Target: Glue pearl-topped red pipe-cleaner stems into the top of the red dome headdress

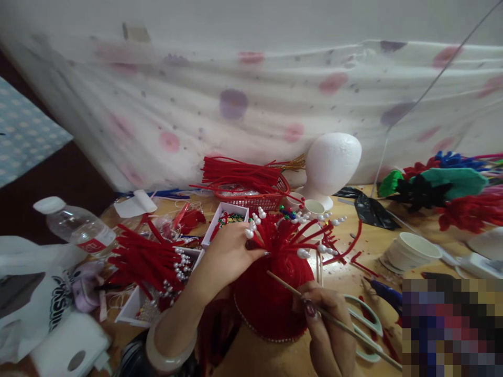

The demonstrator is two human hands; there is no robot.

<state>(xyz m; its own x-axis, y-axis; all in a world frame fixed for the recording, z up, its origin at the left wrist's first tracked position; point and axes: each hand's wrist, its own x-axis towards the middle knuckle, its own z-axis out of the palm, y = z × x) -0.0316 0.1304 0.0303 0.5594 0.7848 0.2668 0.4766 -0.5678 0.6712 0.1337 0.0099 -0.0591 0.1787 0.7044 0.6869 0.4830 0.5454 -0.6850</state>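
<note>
A red domed headpiece (271, 309) with a row of small pearls round its lower edge stands in front of me. Red chenille stems (277, 238) tipped with white pearl beads fan out from its top. My left hand (231, 254) is at the left of these stems, its thumb and fingers closed round some at their base. In my right hand (328, 324) is a thin wooden stick (285, 285), pinched between thumb and fingers. The stick's tip points at the headpiece just below the stems; whether it touches I cannot tell.
A red basket (251, 201) of chenille stems and a white foam head (332, 162) stand behind. Left lie beaded stems (147, 256), bead boxes (133, 314) and a plastic bottle (74, 225). Scissors (367, 319), paper cups (411, 251) and a blue-handled tool (381, 293) are right.
</note>
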